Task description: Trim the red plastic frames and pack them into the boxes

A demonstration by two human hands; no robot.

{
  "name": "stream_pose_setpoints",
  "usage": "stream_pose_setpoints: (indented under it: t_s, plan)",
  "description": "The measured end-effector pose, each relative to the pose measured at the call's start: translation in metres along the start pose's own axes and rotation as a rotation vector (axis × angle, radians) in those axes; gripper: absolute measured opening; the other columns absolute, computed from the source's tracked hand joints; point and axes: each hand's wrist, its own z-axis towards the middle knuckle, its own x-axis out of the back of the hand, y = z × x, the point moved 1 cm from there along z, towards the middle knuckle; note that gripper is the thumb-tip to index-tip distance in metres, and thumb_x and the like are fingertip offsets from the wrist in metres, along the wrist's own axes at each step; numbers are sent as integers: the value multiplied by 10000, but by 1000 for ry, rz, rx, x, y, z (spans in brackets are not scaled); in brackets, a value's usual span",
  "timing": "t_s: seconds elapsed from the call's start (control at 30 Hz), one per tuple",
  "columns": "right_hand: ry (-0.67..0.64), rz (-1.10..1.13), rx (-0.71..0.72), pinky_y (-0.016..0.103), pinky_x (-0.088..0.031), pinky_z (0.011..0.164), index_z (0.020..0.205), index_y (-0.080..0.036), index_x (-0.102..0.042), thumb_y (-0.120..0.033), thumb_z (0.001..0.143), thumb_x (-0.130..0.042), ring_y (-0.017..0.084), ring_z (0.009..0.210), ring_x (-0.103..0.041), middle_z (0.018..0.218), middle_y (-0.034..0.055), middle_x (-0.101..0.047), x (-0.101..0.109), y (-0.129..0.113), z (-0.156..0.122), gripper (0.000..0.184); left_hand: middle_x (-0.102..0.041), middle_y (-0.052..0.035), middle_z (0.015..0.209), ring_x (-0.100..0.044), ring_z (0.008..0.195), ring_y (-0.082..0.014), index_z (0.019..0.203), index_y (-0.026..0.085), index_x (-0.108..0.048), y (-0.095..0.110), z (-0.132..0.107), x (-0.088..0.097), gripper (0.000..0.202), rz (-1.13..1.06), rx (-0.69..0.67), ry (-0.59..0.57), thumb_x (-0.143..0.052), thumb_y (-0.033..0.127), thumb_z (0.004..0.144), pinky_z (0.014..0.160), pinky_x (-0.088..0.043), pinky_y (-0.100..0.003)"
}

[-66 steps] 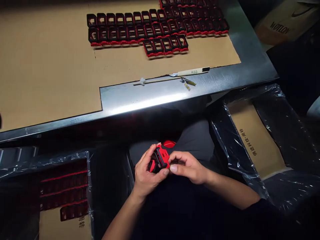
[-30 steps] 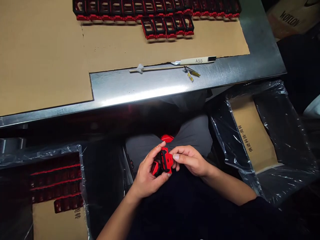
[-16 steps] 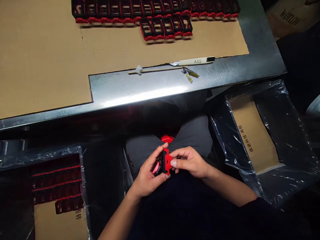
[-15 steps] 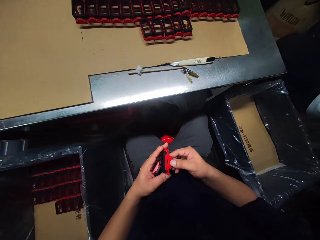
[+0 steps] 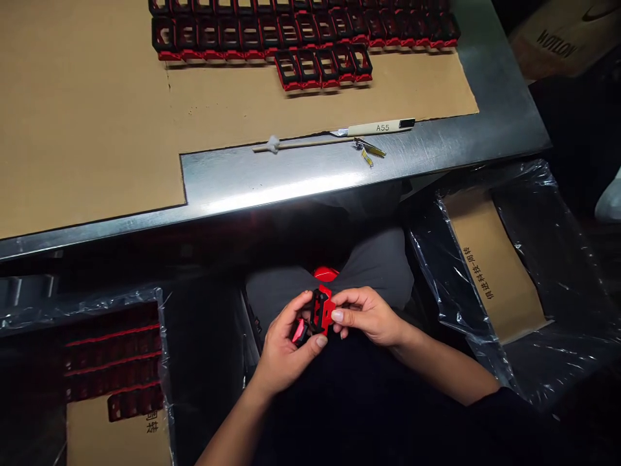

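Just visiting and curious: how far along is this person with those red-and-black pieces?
Done: several rows of pieces stand on the cardboard sheet. In hand: left hand and right hand grip one red-and-black piece over the lap. Left: layers of pieces lie in the lower-left box, possibly waiting.

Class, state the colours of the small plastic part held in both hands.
The plastic part is red and black, clearest in the head view.

A: What lies on the tabletop (image 5: 291, 181)?
B: A cardboard sheet (image 5: 97, 129); on its far part, rows of frames (image 5: 301, 32); at its near edge, a pen (image 5: 383, 127), a stick (image 5: 310, 142), a clip (image 5: 369, 151).
A: And before the tabletop?
B: Centre: a small part (image 5: 317, 310) between left hand (image 5: 284, 349) and right hand (image 5: 371, 317). Left: a box (image 5: 97, 440) holding stacked frames (image 5: 111, 362). Right: a second box (image 5: 495, 259).
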Motion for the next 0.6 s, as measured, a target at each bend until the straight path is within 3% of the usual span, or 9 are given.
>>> stream_pose_setpoints:
  t_s: [0.17,0.4,0.6]
  plan:
    - [16,-126,76,213,-548,566,895,-154,-739,-451,807,-777,95,620,-615,749,12,-672,-1,0,-4,312,-734,-50,876,-679,711,-172,1121,186,-672,13,3,-1,400,-58,72,25,-763,373,780,664,-572,-276]
    - [-14,-537,365,251,-492,631,901,-169,-743,-321,922,-660,117,645,-592,742,22,-670,-4,-7,-7,174,-735,-37,843,-676,748,-181,958,183,-703,29,7,-8,234,14,194,50,-691,362,807,709,-561,-284]
    - [46,-614,463,267,-520,651,903,-182,-750,-315,940,-641,143,666,-642,768,42,-721,-7,-10,-8,177,-725,-49,875,-689,782,-205,1033,180,-673,25,7,-6,436,-12,227,121,-751,489,737,721,-570,-312]
